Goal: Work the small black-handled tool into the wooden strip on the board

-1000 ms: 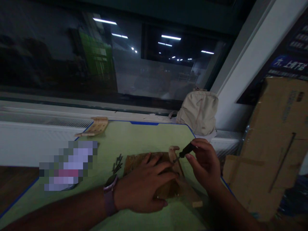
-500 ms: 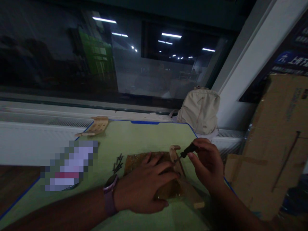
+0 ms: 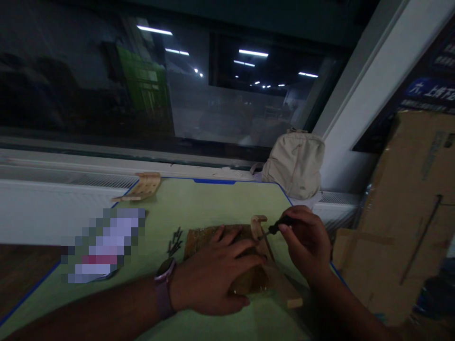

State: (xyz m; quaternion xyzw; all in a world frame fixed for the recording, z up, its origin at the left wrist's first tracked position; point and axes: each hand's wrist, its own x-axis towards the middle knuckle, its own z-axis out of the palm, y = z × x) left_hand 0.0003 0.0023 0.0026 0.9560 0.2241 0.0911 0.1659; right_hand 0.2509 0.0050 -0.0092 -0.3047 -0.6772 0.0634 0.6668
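My left hand (image 3: 213, 277) lies flat with spread fingers on a brown wooden board (image 3: 199, 237), which rests on the green mat (image 3: 199, 203). My right hand (image 3: 307, 241) pinches a small black-handled screwdriver (image 3: 275, 228). Its tip points left at a pale curved wooden piece (image 3: 256, 226) standing at the board's right edge. A small pile of dark screws (image 3: 174, 241) lies on the mat just left of the board.
A second pale wooden part with holes (image 3: 142, 187) lies at the mat's far left corner. A beige bag (image 3: 295, 163) sits on the sill at the back right. A large cardboard box (image 3: 401, 213) stands to the right. A pixelated object (image 3: 103, 244) lies at the left.
My right hand has lowered the screwdriver a little toward the curved piece. My left hand has stayed flat on the board.
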